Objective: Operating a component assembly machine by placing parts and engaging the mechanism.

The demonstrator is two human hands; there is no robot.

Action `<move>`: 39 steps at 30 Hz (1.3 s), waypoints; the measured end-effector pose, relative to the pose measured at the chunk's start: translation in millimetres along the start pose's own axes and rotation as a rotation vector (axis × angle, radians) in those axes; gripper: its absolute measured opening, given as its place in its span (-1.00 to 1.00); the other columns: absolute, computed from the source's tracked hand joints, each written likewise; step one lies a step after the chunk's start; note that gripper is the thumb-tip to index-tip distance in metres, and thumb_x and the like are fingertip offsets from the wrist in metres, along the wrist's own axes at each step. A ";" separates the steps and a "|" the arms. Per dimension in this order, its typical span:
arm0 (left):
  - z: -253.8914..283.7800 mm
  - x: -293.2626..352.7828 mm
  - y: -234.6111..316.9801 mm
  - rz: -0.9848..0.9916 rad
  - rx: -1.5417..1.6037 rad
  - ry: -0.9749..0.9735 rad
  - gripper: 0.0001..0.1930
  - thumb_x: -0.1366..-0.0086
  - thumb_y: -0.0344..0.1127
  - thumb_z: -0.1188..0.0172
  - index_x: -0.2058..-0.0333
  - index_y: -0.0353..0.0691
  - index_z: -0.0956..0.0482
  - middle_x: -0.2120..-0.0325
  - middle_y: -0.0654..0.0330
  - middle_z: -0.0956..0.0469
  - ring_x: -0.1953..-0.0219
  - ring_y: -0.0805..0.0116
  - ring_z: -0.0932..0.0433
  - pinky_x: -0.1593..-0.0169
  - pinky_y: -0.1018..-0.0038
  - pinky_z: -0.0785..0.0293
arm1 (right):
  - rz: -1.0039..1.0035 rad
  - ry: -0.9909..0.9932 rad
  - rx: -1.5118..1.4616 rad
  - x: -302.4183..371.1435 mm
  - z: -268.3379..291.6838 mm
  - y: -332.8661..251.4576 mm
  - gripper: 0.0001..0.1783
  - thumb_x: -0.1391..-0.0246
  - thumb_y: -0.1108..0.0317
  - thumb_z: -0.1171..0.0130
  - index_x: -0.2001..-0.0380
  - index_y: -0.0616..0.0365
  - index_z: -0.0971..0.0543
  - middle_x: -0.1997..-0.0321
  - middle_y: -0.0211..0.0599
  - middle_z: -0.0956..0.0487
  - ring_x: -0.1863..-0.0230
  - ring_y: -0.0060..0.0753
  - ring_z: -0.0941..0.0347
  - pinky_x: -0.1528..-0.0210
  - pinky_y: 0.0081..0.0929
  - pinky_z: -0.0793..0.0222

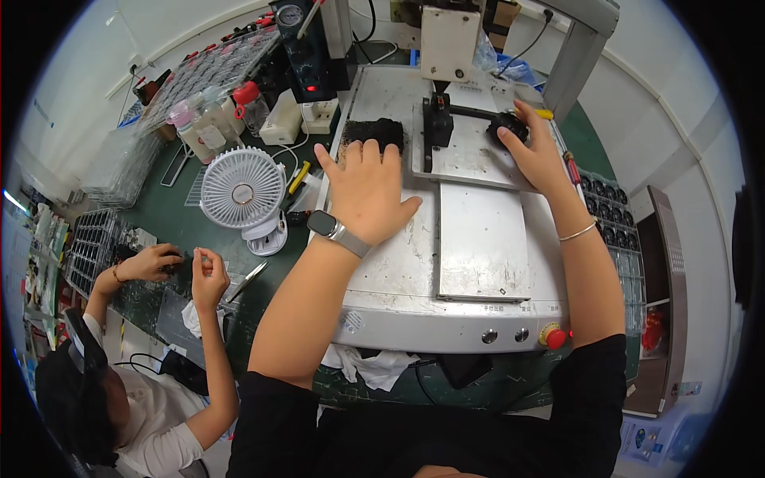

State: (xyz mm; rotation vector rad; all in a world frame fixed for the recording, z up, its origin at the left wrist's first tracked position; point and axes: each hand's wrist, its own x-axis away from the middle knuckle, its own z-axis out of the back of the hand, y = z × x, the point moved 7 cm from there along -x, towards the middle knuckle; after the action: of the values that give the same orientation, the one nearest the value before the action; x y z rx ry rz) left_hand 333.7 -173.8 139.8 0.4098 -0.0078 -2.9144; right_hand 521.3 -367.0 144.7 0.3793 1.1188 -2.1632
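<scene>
My left hand [365,191] lies with its fingers spread, the fingertips at the near edge of a dark, fuzzy pad [388,130] on the machine's metal bed [382,275]. On its wrist is a watch. My right hand [535,147] curls thumb and fingers around a round black part [507,125]. A black rod [472,111] runs from that part to a black upright fixture [437,131] on the sliding metal plate [470,163]. Above the fixture hangs the machine's head [449,44]. The underside of the held part is hidden.
A white fan [242,187], bottles [209,127] and a yellow-handled tool [300,177] stand or lie to the left. A co-worker's hands [209,275] work at the lower left. Black parts fill trays [610,211] at right. A red button [551,335] sits on the machine's front.
</scene>
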 end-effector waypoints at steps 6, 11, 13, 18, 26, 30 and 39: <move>3.0 4.6 15.5 -0.073 0.017 0.073 -0.30 -0.03 0.06 -0.25 -0.06 -0.27 -0.36 -0.02 -0.01 -0.34 -0.20 -0.02 -0.18 -0.17 -0.41 0.21 | 0.102 0.038 0.097 -5.1 2.5 -2.3 -0.41 0.00 0.19 -0.18 -0.10 0.21 -0.40 -0.08 -0.03 -0.49 -0.10 -0.11 -0.41 -0.15 -0.29 -0.25; 7.8 1.5 12.7 -0.081 0.090 0.161 -0.35 -0.05 -0.02 -0.26 -0.05 -0.27 -0.36 -0.02 -0.02 -0.35 -0.18 -0.03 -0.20 -0.21 -0.26 0.09 | 0.131 0.097 0.074 -1.8 5.3 -8.7 -0.39 0.00 0.18 -0.19 -0.12 0.18 -0.37 -0.02 -0.08 -0.51 -0.09 -0.12 -0.40 -0.20 -0.23 -0.12; 13.1 0.3 10.9 -0.101 0.352 0.250 -0.43 -0.07 -0.11 -0.25 -0.01 -0.29 -0.40 0.03 -0.03 -0.40 -0.08 -0.03 -0.32 -0.18 0.01 -0.14 | 0.293 0.228 0.228 7.7 16.0 -29.3 -0.39 0.03 0.20 -0.23 -0.10 0.16 -0.37 0.01 -0.13 -0.51 -0.08 -0.12 -0.37 -0.22 -0.21 -0.03; 15.9 -1.0 10.1 -0.105 0.863 0.208 -0.54 -0.15 -0.10 -0.22 0.11 -0.36 -0.46 0.25 0.00 -0.47 0.15 0.08 -0.42 0.06 0.31 -0.37 | 0.653 0.239 0.317 40.0 5.4 -100.4 -0.32 0.23 0.34 -0.35 -0.06 0.13 -0.40 0.00 -0.24 -0.48 -0.09 -0.17 -0.34 -0.22 -0.21 0.00; -18.3 -8.3 30.4 -0.133 1.479 -0.322 -0.81 -0.38 -0.43 0.07 0.08 -0.26 -0.42 0.39 0.35 -0.44 0.40 0.60 -0.38 0.31 0.63 -0.37 | 0.917 -0.031 0.274 79.1 -7.1 -159.5 -0.30 0.31 0.32 -0.38 -0.03 0.12 -0.43 0.01 -0.30 -0.48 -0.04 -0.26 -0.38 -0.20 -0.18 -0.13; -13.5 -7.5 44.3 -0.116 1.656 -0.470 -0.75 -0.40 -0.41 0.13 -0.01 -0.20 -0.40 0.41 0.34 -0.46 0.43 0.62 -0.44 0.33 0.63 -0.42 | 0.862 -0.168 -0.002 72.5 -7.3 -140.5 -0.33 0.12 0.22 -0.31 -0.08 0.20 -0.36 -0.08 -0.08 -0.43 -0.06 -0.01 -0.35 -0.09 -0.17 -0.29; -29.0 -8.5 33.9 -0.151 1.658 -0.341 -0.64 -0.10 -0.58 0.10 0.12 -0.26 -0.47 0.39 0.23 -0.51 0.44 0.44 -0.48 0.38 0.51 -0.47 | 0.847 -0.323 0.019 80.4 -41.0 -147.1 -0.29 -0.15 -0.19 0.08 -0.13 0.20 -0.36 -0.21 0.06 -0.32 -0.19 0.14 -0.26 -0.22 -0.10 -0.16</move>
State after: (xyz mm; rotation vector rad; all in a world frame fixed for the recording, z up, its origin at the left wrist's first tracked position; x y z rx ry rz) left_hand 356.2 -204.7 115.3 0.0526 -2.4549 -2.2741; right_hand 361.1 -307.5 168.4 0.3996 0.5922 -1.4127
